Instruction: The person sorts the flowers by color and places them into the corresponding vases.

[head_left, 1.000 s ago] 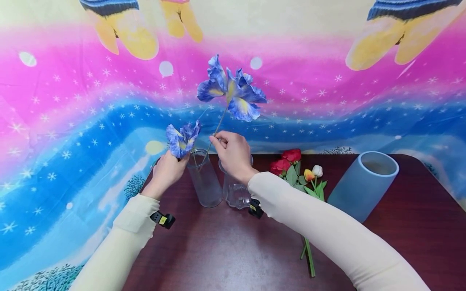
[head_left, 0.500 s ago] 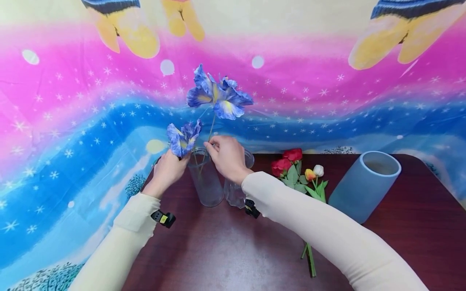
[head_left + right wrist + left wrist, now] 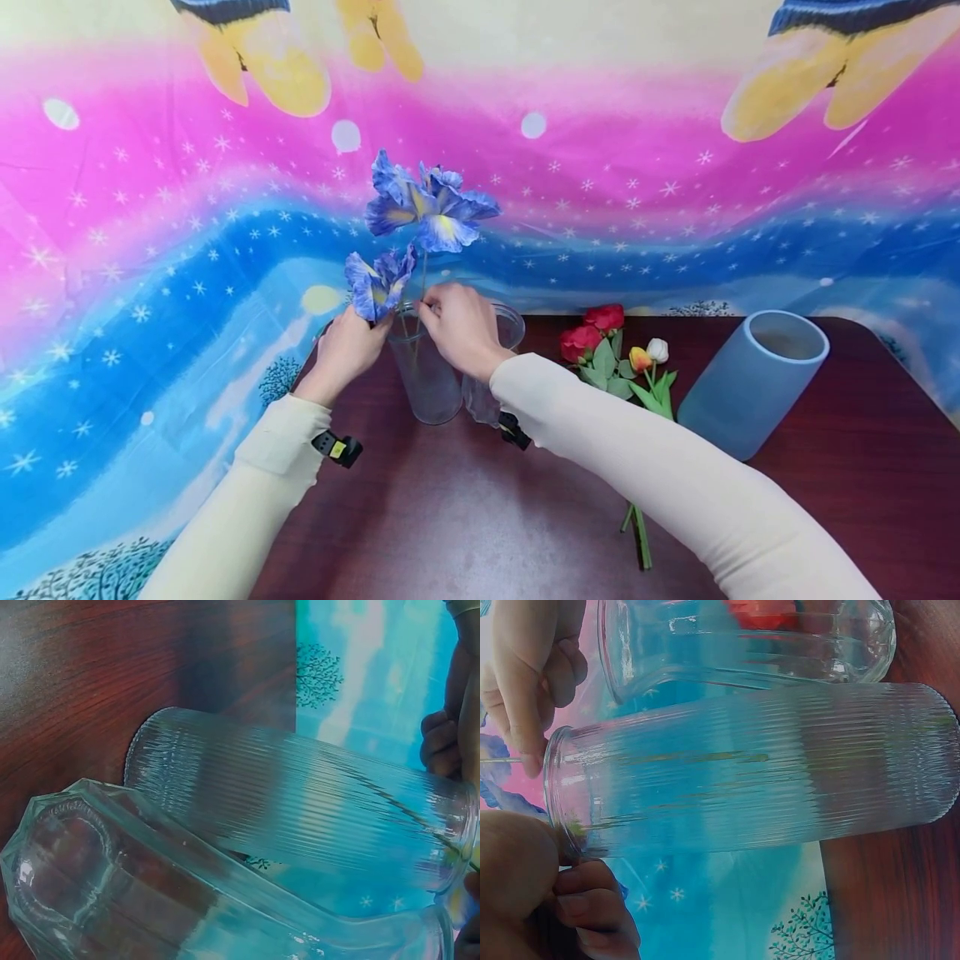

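My left hand (image 3: 345, 346) is at the rim of a clear ribbed glass vase (image 3: 427, 387), its fingers curled round the stem of a low blue iris (image 3: 371, 287) just under the bloom. With thumb and fingertips my right hand (image 3: 463, 329) pinches the stem of a taller blue iris (image 3: 446, 227) right above the vase mouth. In the left wrist view both stems reach down inside the ribbed vase (image 3: 780, 787), their lower ends above its bottom. The vase stands upright on the table.
Beside the ribbed vase stands a clear faceted glass vase (image 3: 150, 862), partly behind my right hand. Red roses (image 3: 581, 342), an orange-yellow tulip (image 3: 640, 359) and a white tulip (image 3: 657, 350) lie on the dark wooden table (image 3: 465, 517). A frosted blue vase (image 3: 738, 392) stands at the right.
My right hand has moved left and slightly down, lowering the taller iris into the ribbed vase, its bloom shifting left. The left hand stays at the rim with the lower iris.
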`<state>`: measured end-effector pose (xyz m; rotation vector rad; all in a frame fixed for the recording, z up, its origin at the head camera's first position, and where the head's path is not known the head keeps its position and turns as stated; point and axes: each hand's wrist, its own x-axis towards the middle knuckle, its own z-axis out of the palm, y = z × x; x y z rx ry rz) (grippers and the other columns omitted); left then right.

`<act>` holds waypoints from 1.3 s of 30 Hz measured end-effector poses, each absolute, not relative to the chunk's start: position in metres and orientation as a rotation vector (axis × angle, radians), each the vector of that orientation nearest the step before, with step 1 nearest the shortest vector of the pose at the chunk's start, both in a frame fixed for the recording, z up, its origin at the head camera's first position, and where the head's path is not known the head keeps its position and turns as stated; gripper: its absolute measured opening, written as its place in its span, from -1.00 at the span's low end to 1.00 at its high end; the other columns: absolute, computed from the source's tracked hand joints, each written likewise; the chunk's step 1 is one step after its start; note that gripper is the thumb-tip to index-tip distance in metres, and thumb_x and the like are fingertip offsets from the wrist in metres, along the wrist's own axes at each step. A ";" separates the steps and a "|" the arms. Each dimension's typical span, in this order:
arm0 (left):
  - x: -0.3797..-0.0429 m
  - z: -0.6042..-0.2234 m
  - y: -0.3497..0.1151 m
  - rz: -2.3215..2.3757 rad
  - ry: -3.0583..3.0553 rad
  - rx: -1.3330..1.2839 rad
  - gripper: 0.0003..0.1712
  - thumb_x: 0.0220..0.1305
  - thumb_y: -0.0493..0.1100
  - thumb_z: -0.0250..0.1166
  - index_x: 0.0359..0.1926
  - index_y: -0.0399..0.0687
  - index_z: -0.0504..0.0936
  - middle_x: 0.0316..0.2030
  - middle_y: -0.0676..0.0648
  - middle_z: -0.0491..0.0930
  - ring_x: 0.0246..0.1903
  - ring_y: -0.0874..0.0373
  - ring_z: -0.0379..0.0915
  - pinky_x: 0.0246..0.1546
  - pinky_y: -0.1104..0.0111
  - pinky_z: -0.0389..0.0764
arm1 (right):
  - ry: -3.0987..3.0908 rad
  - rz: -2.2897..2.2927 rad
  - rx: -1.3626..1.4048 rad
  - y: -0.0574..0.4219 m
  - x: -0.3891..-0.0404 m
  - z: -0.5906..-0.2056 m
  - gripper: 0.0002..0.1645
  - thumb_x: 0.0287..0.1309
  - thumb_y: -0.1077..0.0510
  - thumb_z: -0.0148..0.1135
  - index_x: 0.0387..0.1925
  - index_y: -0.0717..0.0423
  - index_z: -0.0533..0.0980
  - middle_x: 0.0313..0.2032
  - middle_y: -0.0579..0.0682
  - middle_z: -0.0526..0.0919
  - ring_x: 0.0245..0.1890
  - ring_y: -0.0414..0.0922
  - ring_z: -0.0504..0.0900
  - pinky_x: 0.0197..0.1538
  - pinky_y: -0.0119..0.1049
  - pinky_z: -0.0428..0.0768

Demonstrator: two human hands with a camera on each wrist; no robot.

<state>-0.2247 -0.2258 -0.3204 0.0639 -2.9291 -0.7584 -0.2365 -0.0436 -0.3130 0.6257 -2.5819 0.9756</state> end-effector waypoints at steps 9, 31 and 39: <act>-0.224 -0.318 -0.223 -0.756 -2.929 0.073 -0.38 0.53 0.18 0.01 0.34 -0.16 0.40 0.16 -0.34 0.58 0.14 -0.31 0.54 0.00 -0.24 0.50 | -2.621 0.908 0.642 -0.044 -0.237 -0.316 -0.51 0.43 -0.04 0.16 -0.69 -0.09 0.41 -0.66 -0.13 0.43 -0.61 -0.16 0.45 -0.57 -0.32 0.30; -0.221 -0.320 -0.224 -0.745 -2.901 0.053 -0.44 0.55 0.15 -0.04 0.27 -0.16 0.44 -0.16 -0.29 0.60 -0.23 -0.17 0.57 -0.27 -0.01 0.48 | -2.698 0.745 0.608 -0.035 -0.222 -0.314 -0.45 0.37 -0.15 0.18 -0.72 -0.09 0.33 -0.74 -0.18 0.30 -0.69 -0.20 0.40 -0.61 -0.29 0.30; -0.222 -0.322 -0.224 -0.757 -2.880 0.058 -0.41 0.53 0.20 -0.06 0.26 -0.15 0.46 -0.21 -0.28 0.60 -0.23 -0.18 0.56 -0.25 -0.05 0.48 | -2.761 0.775 0.665 -0.031 -0.206 -0.317 -0.39 0.35 -0.19 0.20 -0.76 -0.08 0.33 -0.80 -0.18 0.27 -0.72 -0.19 0.36 -0.62 -0.28 0.25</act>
